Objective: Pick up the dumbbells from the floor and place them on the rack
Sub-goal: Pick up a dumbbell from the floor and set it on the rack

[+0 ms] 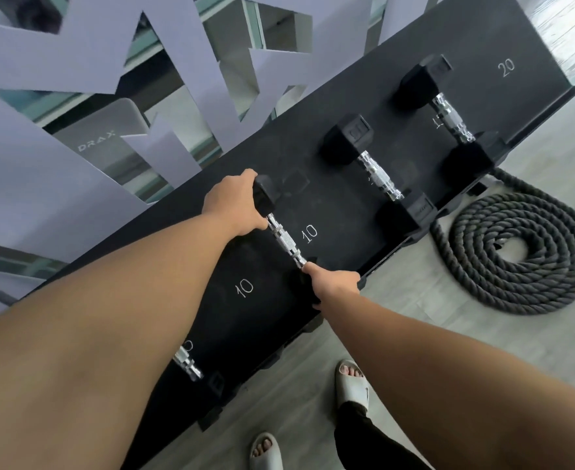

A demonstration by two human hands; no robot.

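Note:
A black hex dumbbell with a chrome handle (284, 239) lies on the black rack shelf (347, 106) beside a white "10" mark. My left hand (235, 201) grips its far head. My right hand (335, 283) grips its near head at the shelf's front edge. Two more dumbbells rest further right on the shelf, one in the middle (379, 176) and one near the "20" mark (450, 118). Another dumbbell (187, 362) sits at the near end, mostly hidden under my left forearm.
A coiled dark battle rope (519, 256) lies on the grey floor right of the rack. My feet in pale slides (352, 385) stand close to the rack's front. A lavender cut-out wall panel (59, 72) runs behind the rack.

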